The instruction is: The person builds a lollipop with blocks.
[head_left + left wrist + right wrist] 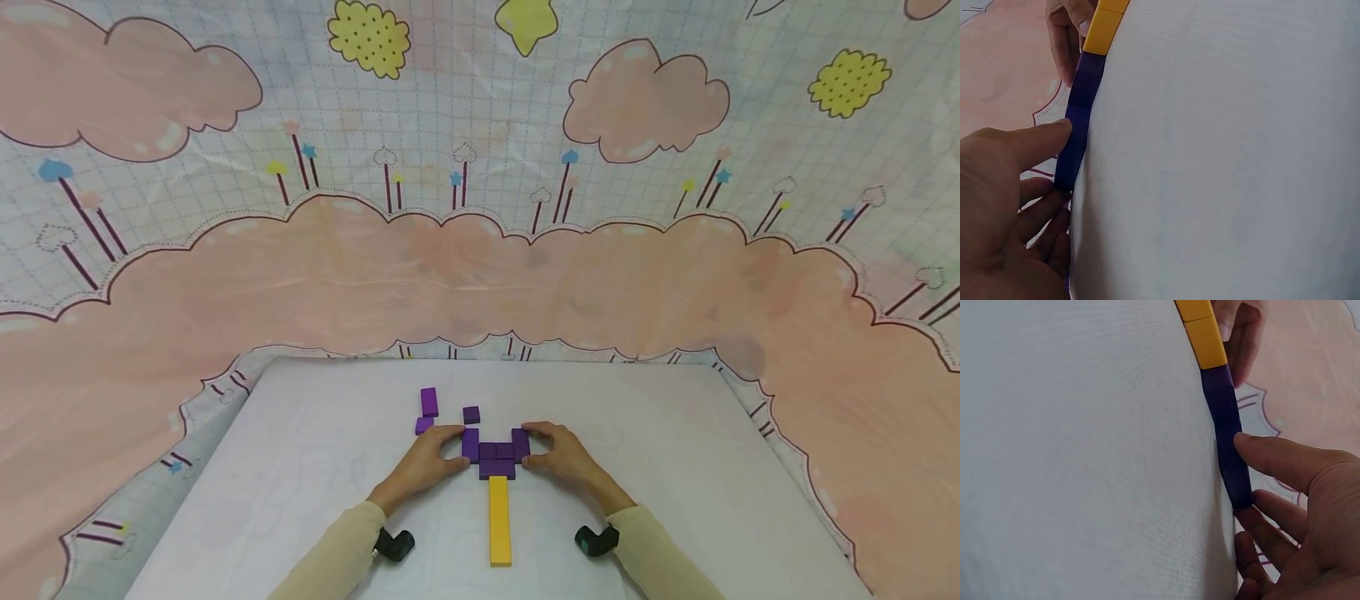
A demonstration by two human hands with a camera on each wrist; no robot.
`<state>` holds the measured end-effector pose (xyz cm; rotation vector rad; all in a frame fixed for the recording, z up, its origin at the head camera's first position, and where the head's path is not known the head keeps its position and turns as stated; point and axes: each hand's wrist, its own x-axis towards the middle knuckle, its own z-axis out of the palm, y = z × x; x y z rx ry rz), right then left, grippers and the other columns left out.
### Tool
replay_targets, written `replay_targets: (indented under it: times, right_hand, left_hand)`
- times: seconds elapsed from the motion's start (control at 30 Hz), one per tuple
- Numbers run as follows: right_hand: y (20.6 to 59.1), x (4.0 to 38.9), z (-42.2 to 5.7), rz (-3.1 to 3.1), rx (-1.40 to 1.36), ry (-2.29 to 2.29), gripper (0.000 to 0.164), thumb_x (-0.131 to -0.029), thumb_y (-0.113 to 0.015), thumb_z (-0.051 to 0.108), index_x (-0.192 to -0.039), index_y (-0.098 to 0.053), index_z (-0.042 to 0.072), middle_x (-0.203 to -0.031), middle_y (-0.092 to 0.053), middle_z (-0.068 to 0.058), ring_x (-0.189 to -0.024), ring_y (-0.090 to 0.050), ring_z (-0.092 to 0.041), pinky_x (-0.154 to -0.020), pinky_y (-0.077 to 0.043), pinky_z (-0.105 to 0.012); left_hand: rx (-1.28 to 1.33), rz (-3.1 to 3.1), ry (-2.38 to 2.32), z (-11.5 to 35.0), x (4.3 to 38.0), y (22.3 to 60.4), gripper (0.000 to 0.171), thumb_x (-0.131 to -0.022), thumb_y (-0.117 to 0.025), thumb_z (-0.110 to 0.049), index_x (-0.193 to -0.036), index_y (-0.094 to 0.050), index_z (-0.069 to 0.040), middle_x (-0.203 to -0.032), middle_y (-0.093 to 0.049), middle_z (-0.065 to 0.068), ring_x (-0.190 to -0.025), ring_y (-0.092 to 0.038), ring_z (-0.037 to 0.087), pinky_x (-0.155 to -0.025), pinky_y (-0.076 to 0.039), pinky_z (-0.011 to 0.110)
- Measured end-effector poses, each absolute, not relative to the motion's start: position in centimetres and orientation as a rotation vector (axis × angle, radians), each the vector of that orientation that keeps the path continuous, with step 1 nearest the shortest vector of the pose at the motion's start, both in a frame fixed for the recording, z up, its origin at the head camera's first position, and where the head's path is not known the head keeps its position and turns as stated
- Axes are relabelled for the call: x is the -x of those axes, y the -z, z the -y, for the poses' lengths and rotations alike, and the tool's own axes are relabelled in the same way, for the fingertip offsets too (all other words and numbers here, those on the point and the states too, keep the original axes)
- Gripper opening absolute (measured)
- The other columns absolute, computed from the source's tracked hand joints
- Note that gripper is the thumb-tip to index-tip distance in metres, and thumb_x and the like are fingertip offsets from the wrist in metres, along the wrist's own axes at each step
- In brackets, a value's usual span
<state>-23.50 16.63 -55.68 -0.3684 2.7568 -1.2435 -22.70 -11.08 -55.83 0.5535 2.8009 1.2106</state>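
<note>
My left hand [427, 462] pinches an upright purple block [471, 446] lengthwise, thumb near its lower end and forefinger at its top. On the other side my right hand [566, 457] holds a matching dark purple block [521, 446] the same way. Between the two lie small purple blocks [488, 451] in a row, with a wider purple block [497, 470] right below. A long yellow strip [499, 521] runs from there toward the person; in the right wrist view a seam crosses the yellow piece [1205, 340].
Beyond the left hand lie a purple block [429, 402], a smaller one [424, 426] partly behind the fingers, and a dark purple square block [471, 415]. They are on a white table [300, 442]. Cloud-patterned cloth [480, 279] hangs behind it.
</note>
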Motion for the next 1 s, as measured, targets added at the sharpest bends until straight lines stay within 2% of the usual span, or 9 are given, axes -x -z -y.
replay_targets:
  times: [0.4,0.63,0.83,1.0]
  right_hand:
    - [55.7,24.0,-16.8,-2.743,0.374,1.261,0.057,-0.078,-0.082,0.020,-0.131,-0.062,0.017,-0.138,-0.060,-0.011,-0.134,-0.047,-0.037,-0.113,-0.034,-0.060]
    - [55.9,24.4,-17.1,-2.744,0.376,1.246,0.057,-0.079,-0.082,0.020,-0.132,-0.062,0.018,-0.138,-0.060,-0.010,-0.134,-0.048,-0.036,-0.113,-0.034,-0.059]
    - [55.7,24.6,-17.2,-2.740,0.366,1.229,0.057,-0.080,-0.081,0.020,-0.133,-0.061,0.018,-0.140,-0.058,-0.010,-0.135,-0.047,-0.036,-0.114,-0.034,-0.059]
    - [55.5,24.8,-17.2,-2.736,0.377,1.230,0.057,-0.080,-0.081,0.021,-0.134,-0.061,0.019,-0.140,-0.058,-0.009,-0.135,-0.046,-0.036,-0.114,-0.034,-0.059]
  left_hand:
    - [-0.543,-2.792,-1.235,11.0,22.8,55.9,0.059,-0.086,-0.075,-0.025,-0.138,-0.054,-0.006,-0.142,-0.055,0.015,-0.136,-0.047,0.037,-0.114,-0.036,0.054]
    - [-0.477,-2.805,-1.236,11.0,22.7,55.5,0.055,-0.087,-0.074,-0.027,-0.137,-0.056,-0.012,-0.140,-0.058,0.010,-0.135,-0.050,0.033,-0.114,-0.039,0.051]
    - [-0.471,-2.763,-1.358,11.6,22.6,54.9,0.048,-0.088,-0.073,-0.025,-0.131,-0.060,-0.008,-0.130,-0.065,0.009,-0.118,-0.062,0.029,-0.104,-0.049,0.046]
    - [-0.399,-2.741,-1.460,12.4,22.2,54.2,0.044,-0.089,-0.072,-0.023,-0.129,-0.062,-0.008,-0.126,-0.067,0.007,-0.111,-0.065,0.025,-0.098,-0.054,0.043]
